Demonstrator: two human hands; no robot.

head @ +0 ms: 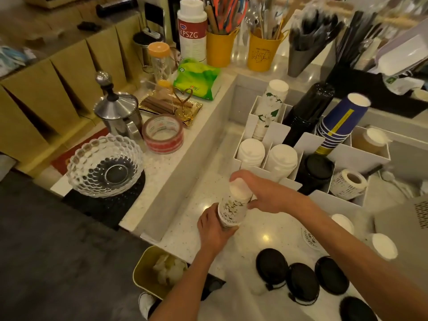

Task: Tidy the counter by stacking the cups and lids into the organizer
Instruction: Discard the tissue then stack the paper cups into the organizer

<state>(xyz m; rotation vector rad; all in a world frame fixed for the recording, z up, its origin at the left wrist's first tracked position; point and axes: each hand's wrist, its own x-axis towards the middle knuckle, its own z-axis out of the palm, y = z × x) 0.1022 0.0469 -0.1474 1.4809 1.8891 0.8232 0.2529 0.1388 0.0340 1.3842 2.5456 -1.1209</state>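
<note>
My left hand grips the lower part of an upside-down stack of white printed paper cups on the counter. My right hand closes over the stack's top end. Behind stands the white divided organizer, which holds white floral cups, white lid stacks, black lids and blue cups. Several loose black lids lie on the counter near me. More white cups sit at the right, upside down.
A raised ledge on the left carries a glass bowl, a tape roll, a steel pitcher and a green tissue pack. Yellow utensil buckets stand at the back. A label roll sits in the organizer. A yellow bin is below the counter edge.
</note>
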